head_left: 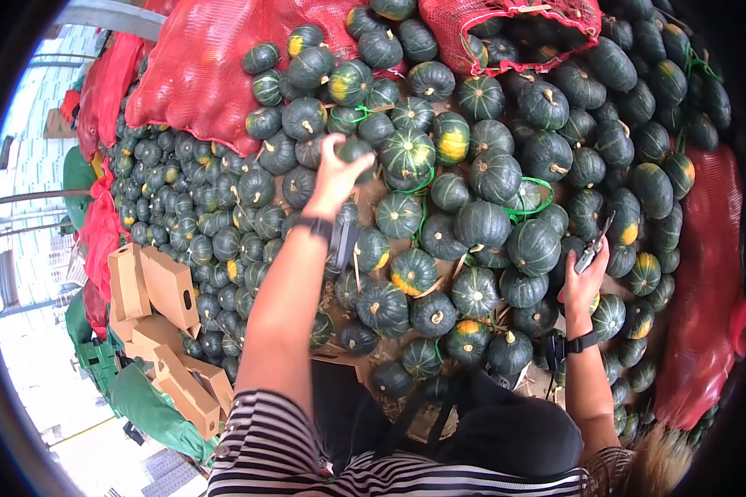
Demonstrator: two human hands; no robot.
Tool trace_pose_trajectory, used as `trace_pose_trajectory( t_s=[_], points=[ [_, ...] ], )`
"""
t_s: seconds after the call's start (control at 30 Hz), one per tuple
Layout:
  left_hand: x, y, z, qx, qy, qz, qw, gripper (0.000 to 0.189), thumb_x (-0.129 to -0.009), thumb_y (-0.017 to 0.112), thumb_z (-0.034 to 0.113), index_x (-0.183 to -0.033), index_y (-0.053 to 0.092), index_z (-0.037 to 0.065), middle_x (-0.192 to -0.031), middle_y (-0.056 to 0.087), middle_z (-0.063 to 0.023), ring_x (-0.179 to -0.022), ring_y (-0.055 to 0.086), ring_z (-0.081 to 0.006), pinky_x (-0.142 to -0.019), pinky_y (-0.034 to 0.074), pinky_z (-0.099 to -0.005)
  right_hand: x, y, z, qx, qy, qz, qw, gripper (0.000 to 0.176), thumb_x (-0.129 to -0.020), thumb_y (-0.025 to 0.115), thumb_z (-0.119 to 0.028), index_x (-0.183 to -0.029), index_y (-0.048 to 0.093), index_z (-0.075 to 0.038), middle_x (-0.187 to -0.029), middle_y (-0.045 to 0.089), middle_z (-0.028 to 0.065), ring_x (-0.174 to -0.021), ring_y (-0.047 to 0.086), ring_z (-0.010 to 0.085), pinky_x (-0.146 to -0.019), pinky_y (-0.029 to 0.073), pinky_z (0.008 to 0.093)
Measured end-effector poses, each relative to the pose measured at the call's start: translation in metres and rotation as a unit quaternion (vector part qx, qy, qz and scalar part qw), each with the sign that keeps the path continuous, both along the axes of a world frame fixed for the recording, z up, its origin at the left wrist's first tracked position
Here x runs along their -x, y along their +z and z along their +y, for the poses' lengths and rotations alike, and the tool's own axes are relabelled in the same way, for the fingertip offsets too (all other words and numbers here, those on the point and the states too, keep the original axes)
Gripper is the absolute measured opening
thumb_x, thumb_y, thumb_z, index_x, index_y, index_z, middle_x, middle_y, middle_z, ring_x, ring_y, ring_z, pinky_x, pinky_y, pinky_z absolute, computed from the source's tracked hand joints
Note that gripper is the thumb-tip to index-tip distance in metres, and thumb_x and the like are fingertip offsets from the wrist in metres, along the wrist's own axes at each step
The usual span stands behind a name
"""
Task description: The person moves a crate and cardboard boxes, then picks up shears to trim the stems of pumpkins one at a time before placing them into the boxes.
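My left hand [333, 180] reaches forward over the pile, its thumb and fingers curled around a small dark green kabocha squash [356, 155]. Closed around a pair of pruning shears [593, 247], my right hand [584, 277] is held low at the right, with the metal blades pointing up and away from me. Beneath both hands lie many kabocha squashes, among them a pale-striped one [408, 155] just right of my left hand and a yellow-patched one [452, 139] beyond it. Near my right hand sits a large dark squash [534, 246].
Full red mesh sacks [195, 74] stand at the back left, and another red sack [700, 282] lies at the right. An open-mouthed mesh sack [555, 60] holds squashes. Cardboard boxes [170, 290] are stacked at the left. Green twine [532, 201] loops among the squashes.
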State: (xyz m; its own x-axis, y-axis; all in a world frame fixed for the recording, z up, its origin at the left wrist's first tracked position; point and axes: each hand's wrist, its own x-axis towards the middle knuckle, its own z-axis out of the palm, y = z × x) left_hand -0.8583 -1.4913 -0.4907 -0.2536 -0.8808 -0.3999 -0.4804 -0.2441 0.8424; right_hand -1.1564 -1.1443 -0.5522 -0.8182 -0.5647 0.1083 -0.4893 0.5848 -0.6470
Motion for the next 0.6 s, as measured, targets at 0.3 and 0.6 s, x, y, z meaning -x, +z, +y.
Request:
trace_pose_trajectory(
  t_s=[0.3,0.6],
  points=[
    [-0.026,0.041,0.153,-0.28,0.137,0.584,0.749,0.07,-0.082,0.048,0.062,-0.13,0.043,0.012,-0.133,0.045,-0.0154,-0.122,0.043,-0.0392,-0.083,0.049,-0.0528,-0.053,0.086,-0.016,0.049,0.18,-0.12,0.975,0.04,-0.075,0.065,-0.002,-0.112,0.053,-0.007,-0.098,0.062,0.0104,-0.084,0.063,0.0248,-0.075,0.05,0.0335],
    [-0.006,0.033,0.21,-0.298,0.211,0.512,0.778,0.036,-0.095,0.047,0.031,-0.123,0.045,0.009,-0.116,0.056,-0.0116,-0.108,0.055,-0.0265,-0.093,0.046,-0.0438,-0.119,0.108,-0.061,-0.03,0.507,0.056,0.86,0.055,-0.062,0.071,-0.011,-0.113,0.051,-0.007,-0.091,0.057,0.0122,-0.083,0.058,0.0292,-0.074,0.048,0.0391]
  ],
)
